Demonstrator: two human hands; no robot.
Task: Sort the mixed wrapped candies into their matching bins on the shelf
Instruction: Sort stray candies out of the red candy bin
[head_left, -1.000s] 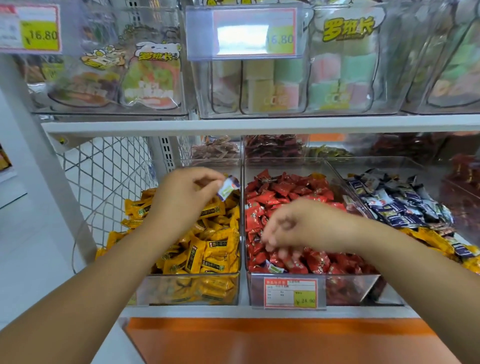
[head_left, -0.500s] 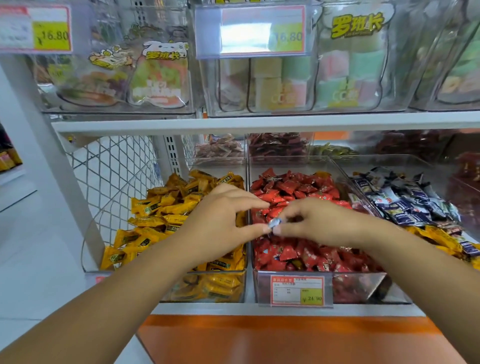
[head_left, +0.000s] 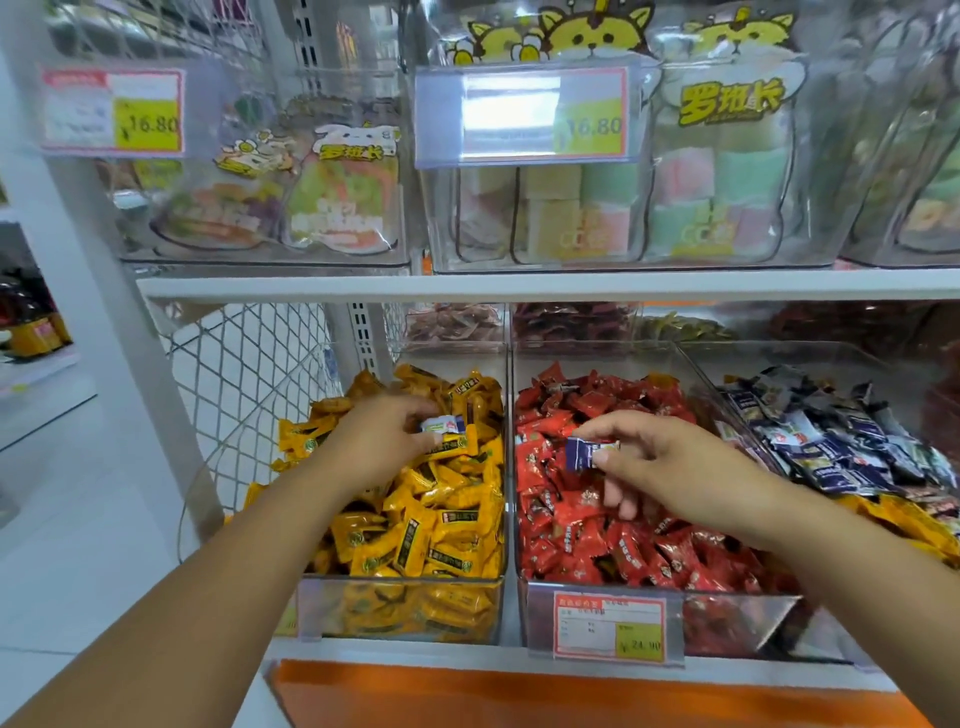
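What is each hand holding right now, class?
Left hand: pinches a white-and-blue candy.
Right hand: pinches a dark blue candy.

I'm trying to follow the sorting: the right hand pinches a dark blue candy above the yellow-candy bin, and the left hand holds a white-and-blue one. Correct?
Not quite. The head view shows the right hand pinching the dark blue candy above the red-candy bin. The left hand, above the yellow-candy bin, does hold a white-and-blue candy.

bins (head_left: 511, 467) open-topped, upper shelf (head_left: 519, 285) overhanging rear
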